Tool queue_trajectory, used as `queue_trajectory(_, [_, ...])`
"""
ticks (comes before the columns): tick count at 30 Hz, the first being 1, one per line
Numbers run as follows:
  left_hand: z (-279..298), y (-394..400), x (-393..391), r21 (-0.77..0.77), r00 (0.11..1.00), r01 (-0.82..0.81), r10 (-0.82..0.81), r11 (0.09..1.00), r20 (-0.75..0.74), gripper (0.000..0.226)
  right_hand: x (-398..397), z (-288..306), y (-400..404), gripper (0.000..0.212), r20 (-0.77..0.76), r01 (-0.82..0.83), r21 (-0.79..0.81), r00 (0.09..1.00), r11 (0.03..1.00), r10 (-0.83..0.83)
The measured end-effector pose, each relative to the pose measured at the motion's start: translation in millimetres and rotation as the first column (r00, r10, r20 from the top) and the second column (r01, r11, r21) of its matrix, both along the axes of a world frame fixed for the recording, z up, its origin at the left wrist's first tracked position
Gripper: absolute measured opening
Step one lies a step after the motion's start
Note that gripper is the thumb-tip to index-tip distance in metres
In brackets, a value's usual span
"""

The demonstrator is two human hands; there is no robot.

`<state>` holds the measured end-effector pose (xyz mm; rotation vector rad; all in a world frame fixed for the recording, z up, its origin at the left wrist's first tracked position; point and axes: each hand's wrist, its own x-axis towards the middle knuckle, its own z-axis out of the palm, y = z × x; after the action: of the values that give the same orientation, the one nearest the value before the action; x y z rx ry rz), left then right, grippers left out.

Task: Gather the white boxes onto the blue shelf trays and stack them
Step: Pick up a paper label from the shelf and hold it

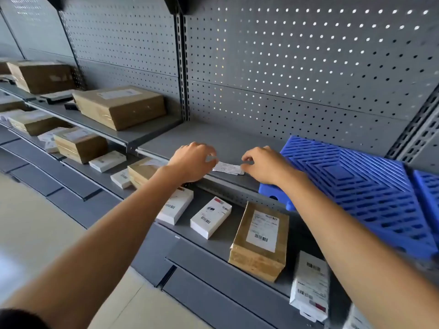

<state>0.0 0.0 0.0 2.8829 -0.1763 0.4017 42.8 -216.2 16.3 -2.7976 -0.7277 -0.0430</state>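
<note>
- While both arms reached over the front edge of the grey shelf [221, 136], the left hand [192, 162] and the right hand [263, 165] met at a small white label [228, 167] lying flat near that edge, its long axis running left to right between them.
- The left hand's fingers [209, 153] were curled, their tips at the label's left end; whether they actually pinched it could not be told through the blur.
- The right hand's thumb and forefinger were bent close together at the label's right end, touching or pinching its corner; the other fingers were folded under.
- Just right of the right hand's fingers, a blue tray [356, 186] lay on the same shelf, its long axis running from the near left to the far right, with no box on the part in view; the right wrist crossed its near left corner.
- Below the fingers, on the lower shelf [209, 248], two white boxes lay flat side by side, one [177, 205] partly hidden under the left forearm, the other [211, 217] just to its right, both with their long axes pointing away and slightly right.
- Right of these sat a brown parcel [261, 241], and further right, under the right forearm, another white box [311, 283] lay with its long axis running near to far.
</note>
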Motion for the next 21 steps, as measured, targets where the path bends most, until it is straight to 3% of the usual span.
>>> queue_trajectory(5, [-14,10,11,-0.089,0.995,-0.003,-0.005,0.996,-0.095,0.03,6,-8,14,0.031,-0.016,0.048,-0.103,0.999,0.994,-0.05])
queue_trajectory(8, [-19,17,16,-0.117,0.998,0.025,-0.032,0.993,-0.058,0.032,7,-15,21,0.031,0.028,0.07,-0.112,0.997,0.991,-0.067])
queue_trajectory(17, [-32,26,22,-0.236,0.999,0.049,-0.043,0.97,0.031,0.025,8,-20,28,0.013,0.092,0.066,0.016,0.993,0.998,-0.067])
queue_trajectory(21, [-34,27,20,-0.243,0.997,0.071,-0.061,0.967,0.046,0.026,4,-21,31,0.015,0.157,0.058,0.076,0.985,0.995,-0.07])
